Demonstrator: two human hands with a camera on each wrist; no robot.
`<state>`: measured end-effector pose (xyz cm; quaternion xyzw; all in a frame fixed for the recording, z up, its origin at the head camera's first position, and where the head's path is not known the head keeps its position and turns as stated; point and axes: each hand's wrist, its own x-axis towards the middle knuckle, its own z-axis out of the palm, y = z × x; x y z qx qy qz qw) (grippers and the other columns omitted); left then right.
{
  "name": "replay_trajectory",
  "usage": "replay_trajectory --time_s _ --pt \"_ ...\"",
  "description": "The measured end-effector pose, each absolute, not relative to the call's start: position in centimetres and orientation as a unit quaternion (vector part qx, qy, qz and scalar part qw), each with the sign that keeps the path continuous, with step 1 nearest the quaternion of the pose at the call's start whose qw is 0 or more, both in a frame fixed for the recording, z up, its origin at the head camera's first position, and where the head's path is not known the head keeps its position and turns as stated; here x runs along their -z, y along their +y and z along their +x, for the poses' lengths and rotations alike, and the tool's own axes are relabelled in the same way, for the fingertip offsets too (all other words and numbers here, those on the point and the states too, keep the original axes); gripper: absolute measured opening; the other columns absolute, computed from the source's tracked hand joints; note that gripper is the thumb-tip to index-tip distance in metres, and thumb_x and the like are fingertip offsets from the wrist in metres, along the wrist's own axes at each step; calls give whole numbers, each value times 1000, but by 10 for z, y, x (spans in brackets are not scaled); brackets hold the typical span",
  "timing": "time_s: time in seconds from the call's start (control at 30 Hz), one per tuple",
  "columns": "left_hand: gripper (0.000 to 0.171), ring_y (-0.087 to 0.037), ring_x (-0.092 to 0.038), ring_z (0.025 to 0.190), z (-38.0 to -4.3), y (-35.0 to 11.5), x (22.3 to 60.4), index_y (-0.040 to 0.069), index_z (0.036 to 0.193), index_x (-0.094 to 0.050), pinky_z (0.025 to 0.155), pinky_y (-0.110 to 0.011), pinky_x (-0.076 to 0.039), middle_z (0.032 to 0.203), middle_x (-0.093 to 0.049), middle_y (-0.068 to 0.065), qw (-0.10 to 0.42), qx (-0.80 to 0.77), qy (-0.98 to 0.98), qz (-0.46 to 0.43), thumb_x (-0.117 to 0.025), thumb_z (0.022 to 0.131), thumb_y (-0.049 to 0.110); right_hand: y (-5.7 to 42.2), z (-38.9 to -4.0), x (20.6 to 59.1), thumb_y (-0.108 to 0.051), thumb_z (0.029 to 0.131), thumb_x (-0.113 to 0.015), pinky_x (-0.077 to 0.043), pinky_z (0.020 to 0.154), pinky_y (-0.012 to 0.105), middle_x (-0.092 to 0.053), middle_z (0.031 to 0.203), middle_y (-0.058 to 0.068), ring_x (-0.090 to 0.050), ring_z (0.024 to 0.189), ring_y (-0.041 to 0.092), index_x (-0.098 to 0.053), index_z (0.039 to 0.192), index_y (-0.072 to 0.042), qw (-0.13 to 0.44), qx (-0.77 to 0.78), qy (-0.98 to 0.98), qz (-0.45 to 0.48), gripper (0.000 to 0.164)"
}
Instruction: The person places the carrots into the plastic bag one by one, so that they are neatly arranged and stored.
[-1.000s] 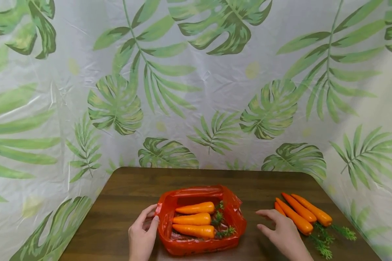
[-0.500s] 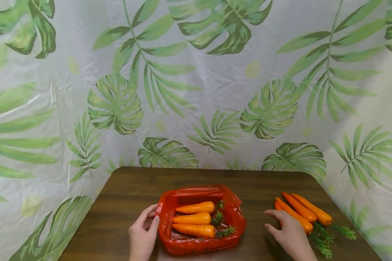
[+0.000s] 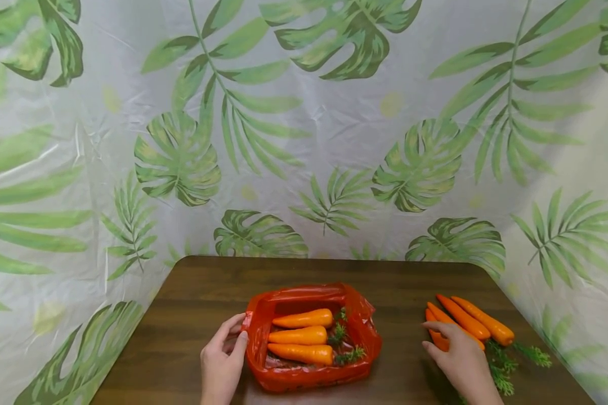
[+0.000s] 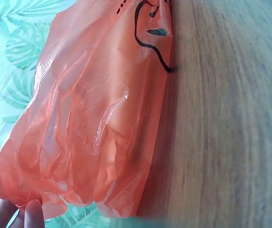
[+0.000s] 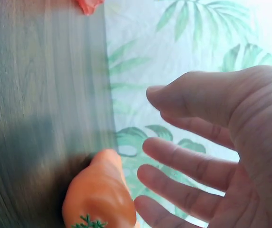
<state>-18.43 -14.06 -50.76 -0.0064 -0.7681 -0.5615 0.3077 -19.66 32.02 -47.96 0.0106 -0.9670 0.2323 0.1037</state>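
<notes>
An open red plastic bag (image 3: 289,381) stands at the middle front of the table, with three orange carrots (image 3: 298,336) lying in it, their green tops to the right. My left hand (image 3: 222,360) pinches the bag's left rim between thumb and fingers; the left wrist view shows the fingers (image 4: 34,216) at the crumpled edge of the bag (image 4: 88,95). Over at the right, several more carrots (image 3: 463,316) lie in a bunch. My right hand (image 3: 463,360) hovers over them, fingers spread, holding nothing. In the right wrist view a carrot (image 5: 98,194) is below the fingers.
The dark wooden table (image 3: 202,287) has rounded back corners. Behind it hangs a pale curtain (image 3: 334,140) printed with green leaves. Green carrot tops (image 3: 501,371) spread towards the table's right edge.
My right hand has moved right, from the space beside the bag to above the loose carrots. The left hand stays on the bag's rim. The head view has tilted slightly.
</notes>
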Motion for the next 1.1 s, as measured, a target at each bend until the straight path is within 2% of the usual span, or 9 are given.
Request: replay_trajectory --time_s 0.33,0.57,0.77,1.1 --pt "36 -12 -69 82 -184 -140 507 20 117 -74 65 -26 -58 93 -71 1 297 566 -769 6 -76 88 -1 334 -200 485 -35 81 -84 -52 74 59 -66 123 18 -63 105 43 -69 127 -12 62 -236 -969 -24 53" --pt "34 -14 -69 83 -184 -139 506 16 118 -74 66 -24 -58 95 -72 2 296 570 -766 0 -74 89 -1 335 -202 488 -29 75 -88 -51 77 60 -67 121 18 -61 108 45 -69 126 -9 56 -236 -970 -18 58" --pt "34 -14 -70 84 -185 -139 503 18 118 -73 68 -21 -57 95 -72 3 298 568 -767 -4 -74 89 0 337 -206 489 -25 75 -89 -52 74 57 -66 122 20 -62 103 43 -67 127 -5 45 -235 -971 -27 60" --pt "35 -14 -70 84 -183 -140 503 17 117 -74 69 -20 -57 95 -72 1 299 572 -764 -5 -74 89 -2 336 -207 494 -33 75 -89 -50 80 60 -62 129 25 -57 112 50 -64 131 -4 -1 -238 -970 -42 68"
